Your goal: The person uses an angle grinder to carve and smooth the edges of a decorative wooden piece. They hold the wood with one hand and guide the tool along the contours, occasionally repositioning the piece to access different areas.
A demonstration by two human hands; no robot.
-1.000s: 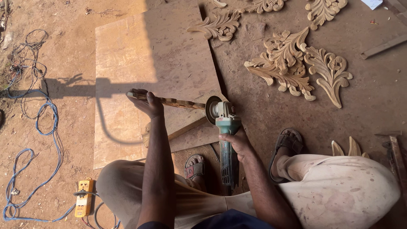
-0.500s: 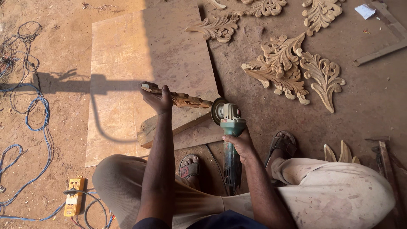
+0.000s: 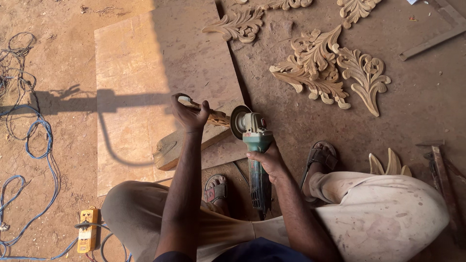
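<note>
The carved wooden strip point(image 3: 209, 114) sits just above the middle of your view, running from ten o'clock down to four o'clock, its right end meeting the disc of the angle grinder point(image 3: 254, 145). Your left hand point(image 3: 190, 115) has its fingers clamped around the strip's left end, lifting it over a thick wooden block point(image 3: 179, 145) that lies under it. Your right hand point(image 3: 266, 162) has its fingers wrapped tight on the grinder's green body, with the dark handle trailing back toward six o'clock between your knees.

The block rests on a large flat board point(image 3: 141, 73) spread over the dirt floor point(image 3: 48, 63), reaching from the centre toward eleven o'clock. Your sandalled feet show below: one point(image 3: 216, 188) just under the block, the other point(image 3: 320, 155) at four o'clock of the grinder.

Toward one o'clock, well apart from your hands, lie finished leaf-shaped carvings point(image 3: 330, 73), with another point(image 3: 238, 25) near twelve. At nine o'clock blue cable point(image 3: 41, 140) loops over the ground, and a yellow socket box point(image 3: 88, 230) sits at seven o'clock.
</note>
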